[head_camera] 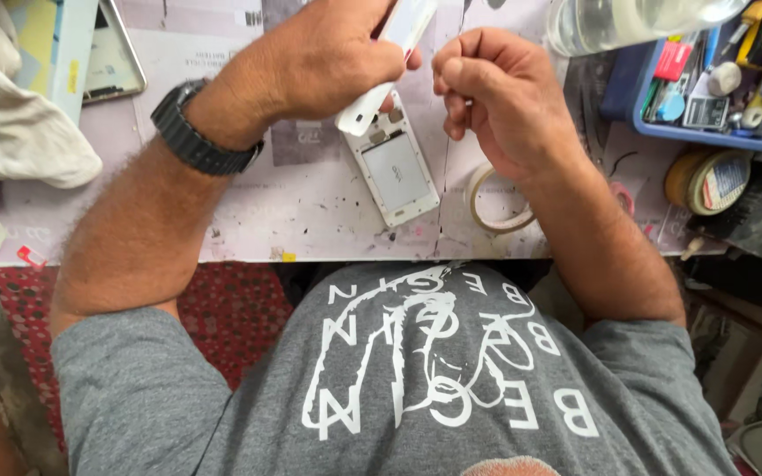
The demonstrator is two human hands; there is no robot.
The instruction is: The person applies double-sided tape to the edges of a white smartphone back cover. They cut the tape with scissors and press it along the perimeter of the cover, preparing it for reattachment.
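Phone cover: white plastic phone cover (387, 66) tilted above the bench, looks light, thin, bendable.
Left hand: left hand (324, 62) fingers wrapped round its long edges, the safest hold.
Right hand: right hand (487, 88) curled, fingertips pinched on something too small to tell.
Below: opened phone (396, 172) flat on bench (310, 211).
Room: tape roll (496, 198) and blue tray (716, 88) crowd the right.

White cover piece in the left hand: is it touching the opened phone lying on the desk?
Cannot tell. In the head view the white cover piece overlaps the opened phone's top edge, so any gap is hidden.
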